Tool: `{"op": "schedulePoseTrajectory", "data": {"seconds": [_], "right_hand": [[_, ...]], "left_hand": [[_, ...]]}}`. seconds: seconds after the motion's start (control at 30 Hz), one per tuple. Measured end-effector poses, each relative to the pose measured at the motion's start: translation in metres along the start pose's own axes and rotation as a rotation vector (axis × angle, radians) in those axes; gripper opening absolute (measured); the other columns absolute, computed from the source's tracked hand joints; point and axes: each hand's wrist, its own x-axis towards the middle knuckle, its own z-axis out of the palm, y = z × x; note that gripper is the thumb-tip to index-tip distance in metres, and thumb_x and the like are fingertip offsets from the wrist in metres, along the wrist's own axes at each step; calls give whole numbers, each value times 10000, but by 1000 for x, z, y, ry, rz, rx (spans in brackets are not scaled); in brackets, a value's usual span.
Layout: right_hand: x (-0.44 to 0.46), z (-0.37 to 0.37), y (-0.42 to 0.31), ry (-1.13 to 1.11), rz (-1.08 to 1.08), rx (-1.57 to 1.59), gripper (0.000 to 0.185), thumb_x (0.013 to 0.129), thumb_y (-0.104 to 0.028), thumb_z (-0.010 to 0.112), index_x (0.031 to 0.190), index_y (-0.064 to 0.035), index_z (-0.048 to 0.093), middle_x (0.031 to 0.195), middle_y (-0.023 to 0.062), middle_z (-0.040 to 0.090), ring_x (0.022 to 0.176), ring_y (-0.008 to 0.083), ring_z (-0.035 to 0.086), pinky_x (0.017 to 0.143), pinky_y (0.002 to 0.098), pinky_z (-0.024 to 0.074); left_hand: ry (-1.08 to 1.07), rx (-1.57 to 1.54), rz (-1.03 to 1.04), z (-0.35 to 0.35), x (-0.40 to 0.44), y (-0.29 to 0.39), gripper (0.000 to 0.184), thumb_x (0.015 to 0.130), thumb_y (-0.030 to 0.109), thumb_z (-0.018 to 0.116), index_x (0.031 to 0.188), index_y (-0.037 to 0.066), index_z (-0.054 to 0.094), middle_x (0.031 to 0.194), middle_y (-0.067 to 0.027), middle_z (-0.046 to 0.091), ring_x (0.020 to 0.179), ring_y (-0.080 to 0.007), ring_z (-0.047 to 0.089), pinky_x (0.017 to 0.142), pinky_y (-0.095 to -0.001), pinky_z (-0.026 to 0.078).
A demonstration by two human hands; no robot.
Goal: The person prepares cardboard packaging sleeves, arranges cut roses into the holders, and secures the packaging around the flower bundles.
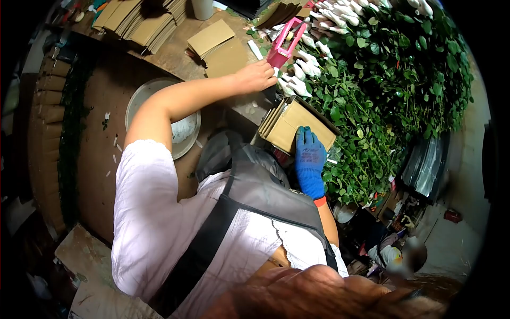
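My bare left hand (pixel 256 77) reaches across the workbench, fingers curled round the near end of a pink plastic tool (pixel 280 50) with an open frame. What kind of tool it is, I cannot make out. A dark part shows just under the fingers. My right hand (pixel 311 151), in a blue knitted glove with an orange cuff, lies flat on a folded brown cardboard wrap (pixel 289 125), fingers stretched over its upper face. Several cardboard layers show at the wrap's left edge. Leafy green stems (pixel 350 143) press against its right side.
Stacked cardboard sheets (pixel 141 24) and a smaller pile (pixel 211 40) lie on the workbench (pixel 178 53). White-sleeved flower heads (pixel 337 18) are heaped at the back right. A round basin (pixel 137 101) is under my left arm. Another person (pixel 393 255) is at lower right.
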Motion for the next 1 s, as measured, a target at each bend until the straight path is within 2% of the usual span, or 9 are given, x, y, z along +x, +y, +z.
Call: {"op": "schedulePoseTrajectory", "data": {"seconds": [0.23, 0.4, 0.5, 0.53, 0.6, 0.67, 0.77, 0.87, 1.0], "right_hand": [[-1, 1, -2, 34, 54, 123, 483, 884, -105, 568, 1364, -69, 532, 1367, 123, 562, 1214, 261, 566, 934, 374, 496], [-18, -21, 22, 190, 35, 573, 510, 843, -153, 681, 1338, -87, 578, 1341, 179, 583, 1223, 337, 569, 1006, 432, 474], [-31, -30, 20, 204, 89, 1001, 607, 860, -276, 707, 1393, -55, 518, 1418, 203, 522, 1306, 382, 497, 1087, 448, 412], [-29, -44, 16, 150, 96, 1095, 754, 831, -323, 743, 1456, -41, 430, 1457, 229, 474, 1343, 396, 460, 1116, 444, 385], [-23, -50, 2, 93, 16, 1250, 1148, 725, -410, 838, 1569, -8, 172, 1530, 285, 359, 1401, 417, 397, 1155, 437, 348], [-18, -38, -15, 179, -43, 1372, 1152, 728, -361, 831, 1569, 4, 132, 1521, 298, 354, 1363, 438, 431, 1135, 443, 369], [-25, -39, -7, 303, 90, 1269, 1020, 761, -272, 776, 1551, 2, 192, 1435, 287, 443, 1274, 438, 502, 1073, 447, 425], [-65, -21, 21, 209, 378, 1124, 961, 772, -256, 753, 1540, -6, 232, 1388, 269, 489, 1239, 416, 531, 1045, 446, 449], [-102, 39, 41, 220, 623, 1220, 896, 790, -231, 734, 1530, -22, 274, 1394, 250, 508, 1260, 382, 544, 1044, 422, 457]], "left_hand": [[-423, -211, -200, 16, 14, -6, 119, 864, 173, 543, 956, 108, 580, 694, -155, 622, 667, -361, 663, 603, -507, 514], [-88, -99, -276, 3, -24, 18, 298, 807, 130, 622, 1105, 111, 610, 1029, -120, 616, 1009, -307, 577, 897, -451, 439], [-382, -353, -672, -76, -15, 40, 591, 659, 110, 788, 1193, 33, 546, 1074, -198, 599, 1114, -422, 521, 979, -499, 409], [-371, -468, -767, -68, -27, 50, 616, 783, 339, 793, 1184, -34, 511, 1157, -269, 545, 1129, -434, 493, 1019, -509, 381], [-357, -886, -803, -112, 2, 90, 724, 828, 372, 768, 1285, -53, 399, 1268, -279, 414, 1218, -410, 427, 1066, -481, 353], [-447, -1335, -658, -119, 20, 128, 883, 859, 395, 738, 1440, -63, 255, 1423, -261, 310, 1392, -392, 285, 1182, -482, 220], [-305, -863, -166, -115, 43, 143, 965, 852, 556, 709, 1468, -76, 318, 1569, -304, 182, 1497, -420, 145, 1210, -488, 165], [-371, -712, 15, -89, 84, 122, 925, 805, 618, 702, 1384, -56, 442, 1502, -268, 370, 1395, -447, 363, 1143, -482, 345], [-300, -682, 222, -42, 109, 118, 996, 811, 578, 712, 1493, -28, 314, 1524, -235, 382, 1371, -412, 415, 1145, -478, 346]]}}
